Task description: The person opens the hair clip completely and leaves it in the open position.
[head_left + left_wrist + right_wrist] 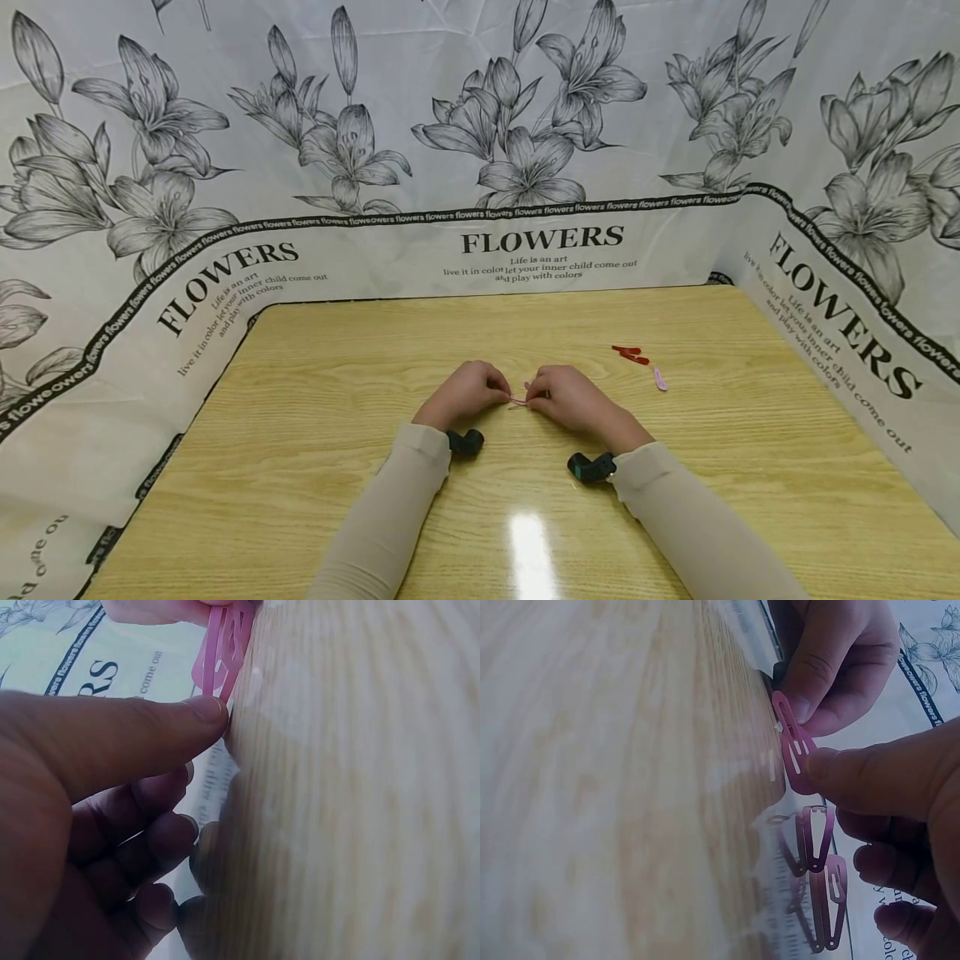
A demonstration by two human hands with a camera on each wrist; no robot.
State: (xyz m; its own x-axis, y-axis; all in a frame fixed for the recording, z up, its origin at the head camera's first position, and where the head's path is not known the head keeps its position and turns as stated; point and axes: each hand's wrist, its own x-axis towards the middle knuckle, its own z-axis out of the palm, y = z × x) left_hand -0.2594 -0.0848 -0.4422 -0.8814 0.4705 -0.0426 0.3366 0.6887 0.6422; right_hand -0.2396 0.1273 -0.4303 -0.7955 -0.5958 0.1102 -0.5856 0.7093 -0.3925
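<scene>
A pink snap hair clip (213,652) is stretched between the two hands, just over the table. The left hand (469,393) pinches its narrow end between thumb and finger; its other fingers curl loosely below in the left wrist view. At the wide end, the right hand (568,398) pinches the clip (786,720), its thumb lying on the flat face. The left wrist view shows the clip's strips standing apart near the left thumb. In the head view the fingers cover most of the clip.
Right of the hands lie red hair clips (636,358) and another pink hair clip (660,379) on the wooden table (337,350). Black wrist cameras (467,443) sit on both wrists. White flower-printed cloth (390,258) encloses the table's back and sides.
</scene>
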